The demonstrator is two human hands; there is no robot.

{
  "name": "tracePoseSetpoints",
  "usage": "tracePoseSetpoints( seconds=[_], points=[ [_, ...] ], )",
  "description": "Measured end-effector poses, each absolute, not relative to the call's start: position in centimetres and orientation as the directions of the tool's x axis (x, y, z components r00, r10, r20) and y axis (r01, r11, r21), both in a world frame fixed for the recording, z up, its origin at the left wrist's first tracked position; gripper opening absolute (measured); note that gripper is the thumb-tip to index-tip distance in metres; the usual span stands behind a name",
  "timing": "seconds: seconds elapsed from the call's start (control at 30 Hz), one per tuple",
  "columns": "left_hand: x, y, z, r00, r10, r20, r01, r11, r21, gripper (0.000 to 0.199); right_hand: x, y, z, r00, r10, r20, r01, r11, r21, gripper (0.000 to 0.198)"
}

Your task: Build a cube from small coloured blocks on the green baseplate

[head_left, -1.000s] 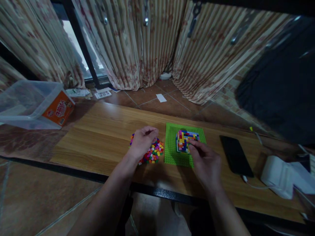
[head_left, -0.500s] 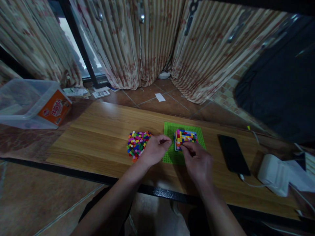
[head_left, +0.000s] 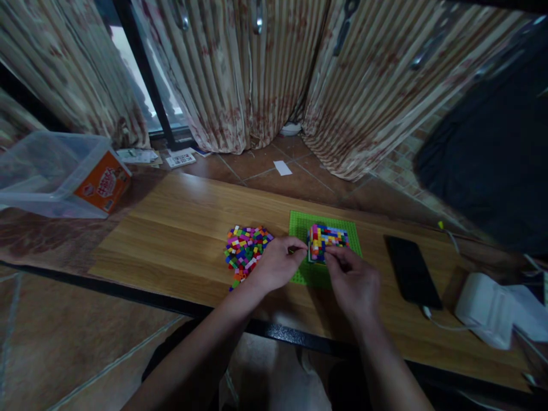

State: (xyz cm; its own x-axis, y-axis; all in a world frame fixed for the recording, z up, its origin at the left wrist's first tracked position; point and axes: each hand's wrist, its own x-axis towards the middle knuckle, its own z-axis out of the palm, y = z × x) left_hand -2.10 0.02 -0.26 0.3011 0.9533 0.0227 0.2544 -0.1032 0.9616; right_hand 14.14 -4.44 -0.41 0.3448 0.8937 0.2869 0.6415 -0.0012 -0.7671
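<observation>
A block of many-coloured toy bricks (head_left: 327,237) stands on a green studded baseplate (head_left: 299,225). My left hand (head_left: 282,260) is over the baseplate's left edge, thumb and forefinger pinched together close to the block's left side. What the pinch holds, if anything, is too small to tell. At the block's front right, my right hand (head_left: 353,279) has its fingers closed in a pinch against the bricks; anything between the fingertips is hidden. A heap of loose small bricks (head_left: 246,248) lies on the wooden table left of the baseplate, partly behind my left hand.
A black phone (head_left: 411,271) with a white cable lies to the right, beside a white adapter-like device (head_left: 486,308). A clear plastic box (head_left: 55,171) with an orange label stands at the far left. Striped curtains (head_left: 282,68) hang behind the table (head_left: 171,228).
The whole view has shifted slightly. My left fingertips have come nearer the block's left side; my right hand stays pinched at its front right.
</observation>
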Motion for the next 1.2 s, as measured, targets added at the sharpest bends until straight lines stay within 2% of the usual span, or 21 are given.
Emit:
tracePoseSetpoints(
  seconds=[0.23, 0.47, 0.7, 0.87, 1.07, 1.2],
  points=[
    [-2.2, 0.0, -0.3, 0.305, 0.952, 0.027, 0.252, -0.108, 0.962, 0.019, 13.7, -3.8, -0.5, 0.404, 0.887, 0.225, 0.512, -0.015, -0.859, 0.019],
    [-1.6, -0.7, 0.1, 0.366, 0.931, 0.001, 0.276, -0.110, 0.955, 0.027, 13.3, -3.7, -0.3, 0.426, 0.875, 0.231, 0.500, -0.015, -0.866, 0.018],
    [-0.9, -1.5, -0.1, 0.336, 0.941, 0.026, 0.342, -0.148, 0.928, 0.029, 13.2, -3.7, -0.4, 0.435, 0.871, 0.231, 0.479, -0.007, -0.878, 0.018],
    [-0.8, -1.9, -0.2, 0.377, 0.923, 0.074, 0.375, -0.225, 0.899, 0.028, 12.9, -3.6, -0.1, 0.439, 0.870, 0.225, 0.511, -0.036, -0.859, 0.016],
    [-0.8, -2.1, 0.0, 0.383, 0.921, 0.072, 0.393, -0.233, 0.890, 0.026, 12.9, -3.6, 0.1, 0.425, 0.875, 0.232, 0.567, -0.058, -0.821, 0.017],
    [-1.5, -1.5, 0.2, 0.371, 0.926, 0.063, 0.378, -0.213, 0.901, 0.026, 12.6, -3.9, -0.2, 0.452, 0.839, 0.304, 0.591, -0.027, -0.806, 0.020]
  ],
)
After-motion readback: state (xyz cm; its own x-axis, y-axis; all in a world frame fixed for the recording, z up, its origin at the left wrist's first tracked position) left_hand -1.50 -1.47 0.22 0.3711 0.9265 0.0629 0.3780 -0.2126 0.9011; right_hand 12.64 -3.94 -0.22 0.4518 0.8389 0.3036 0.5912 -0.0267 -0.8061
